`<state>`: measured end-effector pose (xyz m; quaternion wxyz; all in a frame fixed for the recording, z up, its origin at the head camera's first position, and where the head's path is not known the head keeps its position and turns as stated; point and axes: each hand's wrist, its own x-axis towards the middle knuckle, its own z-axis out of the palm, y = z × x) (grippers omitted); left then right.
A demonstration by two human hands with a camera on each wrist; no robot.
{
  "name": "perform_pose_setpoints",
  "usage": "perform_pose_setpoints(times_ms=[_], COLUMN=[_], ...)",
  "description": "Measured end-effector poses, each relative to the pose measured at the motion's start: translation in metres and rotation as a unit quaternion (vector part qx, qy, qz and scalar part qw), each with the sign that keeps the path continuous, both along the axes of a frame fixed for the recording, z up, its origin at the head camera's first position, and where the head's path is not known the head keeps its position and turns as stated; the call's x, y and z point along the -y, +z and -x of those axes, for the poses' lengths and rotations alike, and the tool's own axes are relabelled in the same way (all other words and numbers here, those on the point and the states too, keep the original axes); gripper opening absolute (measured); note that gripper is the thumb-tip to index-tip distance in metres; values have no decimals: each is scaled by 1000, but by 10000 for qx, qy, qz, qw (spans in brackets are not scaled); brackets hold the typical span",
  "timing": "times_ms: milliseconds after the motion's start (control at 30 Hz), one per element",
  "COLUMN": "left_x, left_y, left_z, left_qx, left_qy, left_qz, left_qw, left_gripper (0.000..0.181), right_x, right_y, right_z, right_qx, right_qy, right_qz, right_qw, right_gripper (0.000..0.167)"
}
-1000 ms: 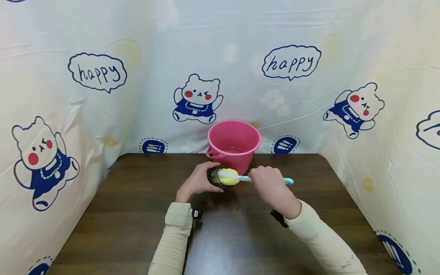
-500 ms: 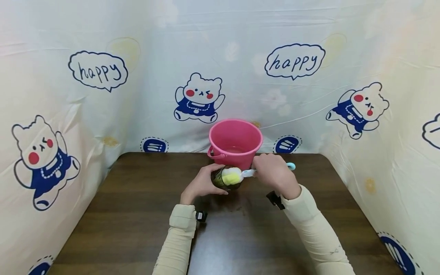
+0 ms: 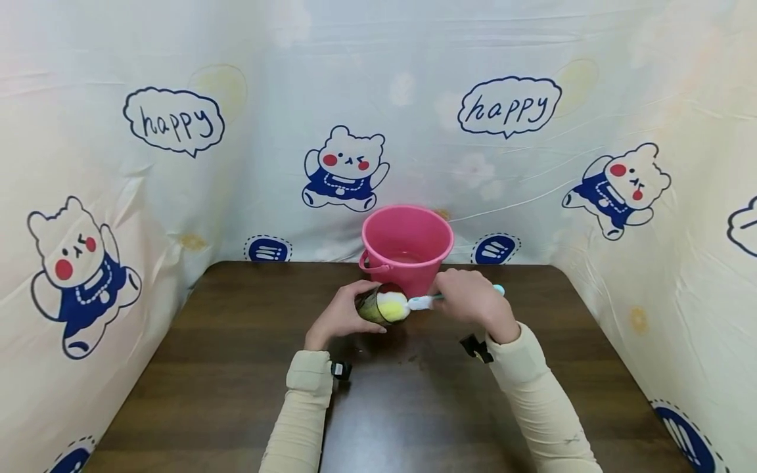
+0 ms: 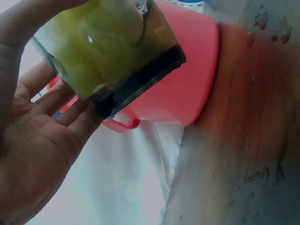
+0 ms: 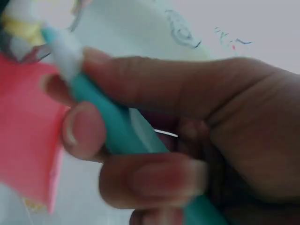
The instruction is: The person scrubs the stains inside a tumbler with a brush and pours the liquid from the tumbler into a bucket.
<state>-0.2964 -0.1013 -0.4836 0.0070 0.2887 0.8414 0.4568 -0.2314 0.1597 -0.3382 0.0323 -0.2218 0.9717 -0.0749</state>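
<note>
My left hand (image 3: pixel 345 313) grips a dark see-through cup (image 3: pixel 369 307), tilted on its side with its mouth to the right. In the left wrist view the cup (image 4: pixel 108 51) shows a thick dark base and yellow-green sponge pressed behind its wall. A yellow and white sponge brush (image 3: pixel 393 307) sits inside the cup's mouth. Its teal and white handle (image 5: pixel 112 119) lies in my right hand (image 3: pixel 470 299), with fingers and thumb curled round it. Behind both hands stands a pink bucket (image 3: pixel 408 276), its rim above the cup.
The dark wooden table (image 3: pixel 236 368) has water drops on it, seen in the left wrist view near the bucket. The bucket's pink handle (image 3: pixel 374 267) hangs at its left side. A printed cloth (image 3: pixel 266 164) hangs behind and along both sides of the table.
My right hand and the brush handle shifted up, then slightly back left, while the sponge turned and moved within the cup's mouth. The cup stays held, moving slightly right and back.
</note>
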Motion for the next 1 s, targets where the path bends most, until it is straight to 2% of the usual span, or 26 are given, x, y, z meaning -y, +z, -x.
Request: perform_pose_setpoints(times_ms=[67, 167, 267, 367, 500, 633, 733, 800, 900, 1000], left_x=[1, 4, 5, 7, 9, 9, 9, 9, 9, 6], left_y=[-1, -2, -2, -3, -5, -4, -3, -2, 0, -1], left_z=[0, -1, -1, 0, 3, 3, 3, 2, 1, 1], left_qx=[23, 56, 61, 43, -10, -59, -56, -31, -3, 32], left_qy=[74, 131, 99, 140, 210, 136, 128, 153, 140, 98], left_qz=[-83, -120, -146, -157, -54, -28, -158, -236, -228, -138], left_qw=[9999, 9998, 9998, 9998, 9998, 9999, 9998, 9996, 9996, 9999], left_gripper=[89, 90, 90, 90, 90, 90, 90, 90, 90, 88], right_x=[-1, -1, 0, -2, -8, -16, -19, -20, -18, -16], right_y=[-4, -12, -19, -26, -32, -40, -46, -48, -46, -36], right_z=[4, 6, 5, 3, 1, 5, 9, 11, 5, -3], right_qx=[-521, -1375, -1797, -1798, -1623, -1897, -2153, -2183, -1994, -1798], right_qy=[-131, -478, -675, -500, 39, 312, 211, 79, -90, -94], right_qz=[-190, -466, -546, -524, -358, -172, -28, 35, 11, -88], right_qw=[9984, 9883, 9799, 9810, 9861, 9812, 9763, 9758, 9799, 9836], right_gripper=[28, 38, 47, 50, 50, 48, 44, 42, 46, 43])
